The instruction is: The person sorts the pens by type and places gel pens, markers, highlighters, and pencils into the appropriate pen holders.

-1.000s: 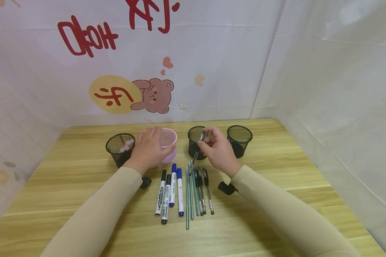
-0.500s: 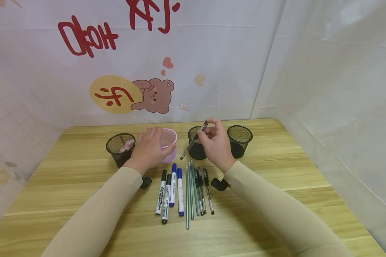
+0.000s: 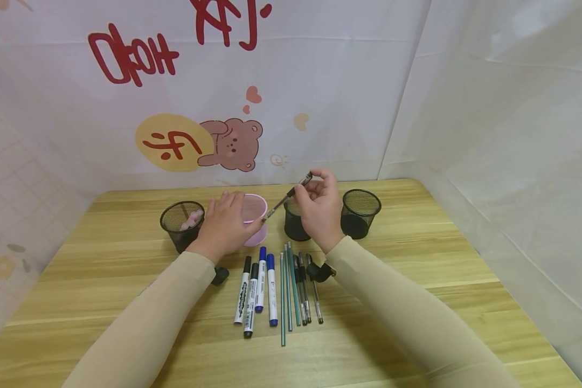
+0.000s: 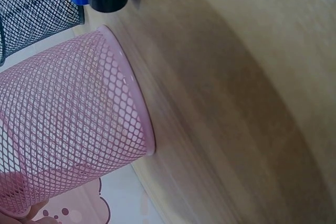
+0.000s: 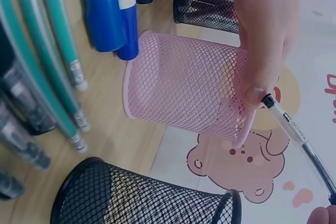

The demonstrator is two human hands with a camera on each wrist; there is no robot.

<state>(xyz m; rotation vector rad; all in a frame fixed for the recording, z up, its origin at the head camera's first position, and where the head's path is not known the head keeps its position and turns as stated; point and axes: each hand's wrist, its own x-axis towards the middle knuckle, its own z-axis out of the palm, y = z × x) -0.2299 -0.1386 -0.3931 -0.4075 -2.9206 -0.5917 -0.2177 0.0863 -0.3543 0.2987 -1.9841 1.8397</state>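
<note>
We saw the right hand (image 3: 320,213) raised above the table (image 3: 417,253), its grip closed on a black gel pen (image 3: 287,196) pinched near the upper end between thumb and fingertips. The pen slanted down to the left, its tip hanging just over the rim of the pink mesh cup (image 3: 254,207) (the right wrist view showed that tip beside a thumb of the other hand at the cup's rim). The left hand (image 3: 225,223) wrapped the pink mesh cup from the left, its grip curled round the wall, thumb at the near rim; the cup stood upright on the table.

Behind the right hand stood a black mesh cup (image 3: 295,229), mostly hidden by the wrist, and well clear to its right a second black mesh cup (image 3: 360,213). A third black mesh cup (image 3: 180,223) stood just left of the left hand, with something pale pink inside that we could not make out.

In front of the cups, between the two beige sleeves (image 3: 160,318), lay a row of writing things, roughly parallel and pointing away from the person: four markers (image 3: 255,288) with black or blue caps on the left, then green pencils (image 3: 287,291), then more black gel pens (image 3: 307,291) on the right.
</note>
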